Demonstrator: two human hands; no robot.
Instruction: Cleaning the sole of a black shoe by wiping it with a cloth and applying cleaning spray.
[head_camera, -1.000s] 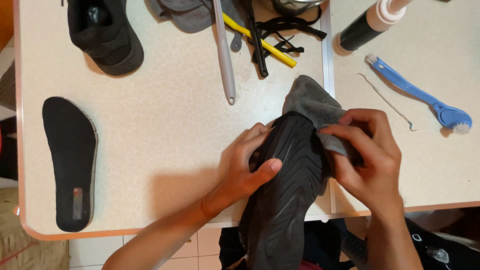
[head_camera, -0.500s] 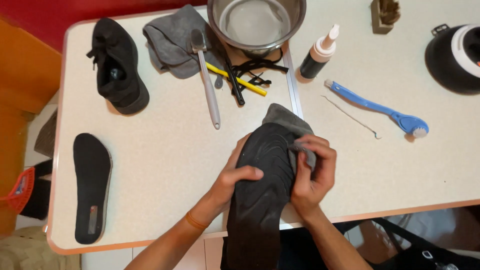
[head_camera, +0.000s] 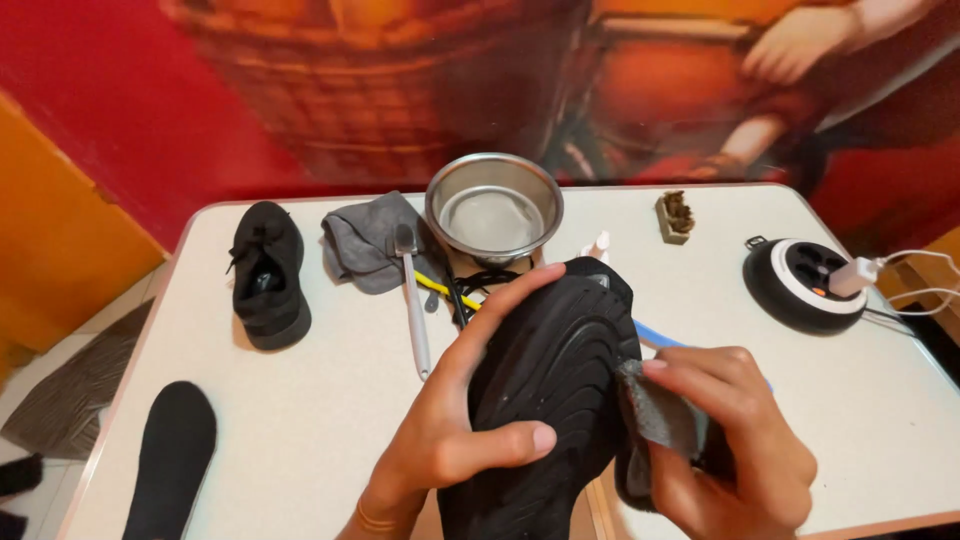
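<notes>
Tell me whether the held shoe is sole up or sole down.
Sole up: the black shoe shows its ribbed tread to the camera, gripped by the left hand.

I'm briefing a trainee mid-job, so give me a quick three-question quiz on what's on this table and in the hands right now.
1. True or false: the left hand grips the black shoe with its sole turned up.
2. What does the right hand press against the sole?
A. a blue brush
B. a grey cloth
C. a black insole
3. Fill in: behind the held shoe stands a round metal ____.

Key
1. True. Thumb and fingers wrap the tread side.
2. B. The insole lies apart at the table's near left.
3. Bowl, next to a second grey cloth and the other shoe.
</notes>
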